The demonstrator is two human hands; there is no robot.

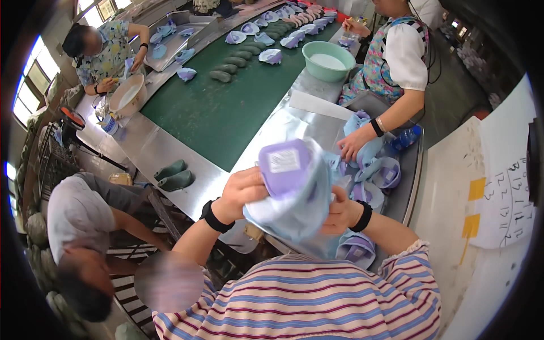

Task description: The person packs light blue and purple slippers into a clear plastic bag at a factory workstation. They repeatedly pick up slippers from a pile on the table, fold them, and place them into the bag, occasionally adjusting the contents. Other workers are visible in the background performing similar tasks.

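Note:
Between my two hands is a light blue and purple shoe upper point(292, 218), raised above the near edge of the metal table. Its purple end carries a white printed label, and motion blurs part of it. My left hand point(245, 192) grips the purple side, its fingers curled around the edge. On the blue side, my right hand point(343, 212) holds with bent fingers, partly hidden behind the fabric. More blue and purple shoe uppers point(368, 192) are heaped to the right of my right hand. Another shoe upper point(357, 249) lies below it, near my body.
A green conveyor belt point(198, 119) carries dark green shoe lasts point(224, 68) and more uppers. Two dark lasts point(174, 175) rest on the metal edge. Basins point(328, 59) stand beside co-workers. A co-worker's hand point(357, 141) touches the right heap; another person point(85, 226) bends down at left.

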